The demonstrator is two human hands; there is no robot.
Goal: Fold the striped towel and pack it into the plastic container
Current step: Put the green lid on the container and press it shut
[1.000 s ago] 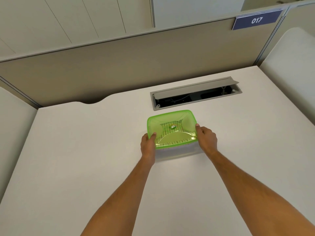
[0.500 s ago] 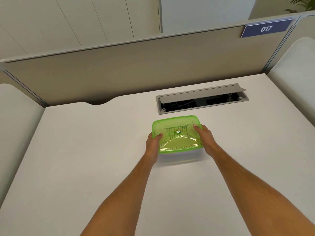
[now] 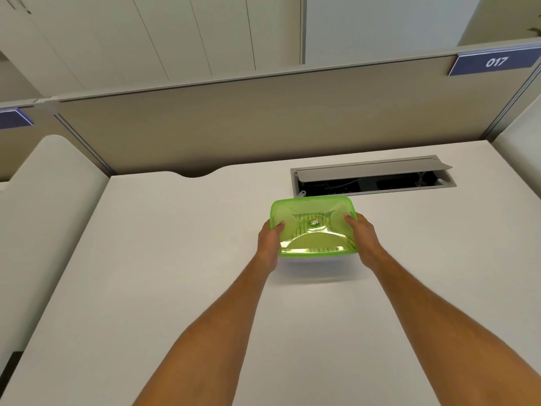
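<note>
Comparing against a second ago, I see my thumbs have crept from the lid's short edges onto its top. The left hand (image 3: 268,240) now grips the left end of the plastic container (image 3: 314,254), thumb laid on the green lid (image 3: 313,227); the right hand (image 3: 362,237) grips the right end the same way, so both are clamped around it rather than spread wide. The box sits on the white desk (image 3: 146,288), just in front of the open cable hatch (image 3: 371,177), and seems to have slid a little toward that hatch between my hands. The striped towel (image 3: 311,213) shows only as faint stripes through the lid, so it is already inside. I judge the packing done and this the last press to seat the lid; whether every edge has clicked down I cannot tell.
</note>
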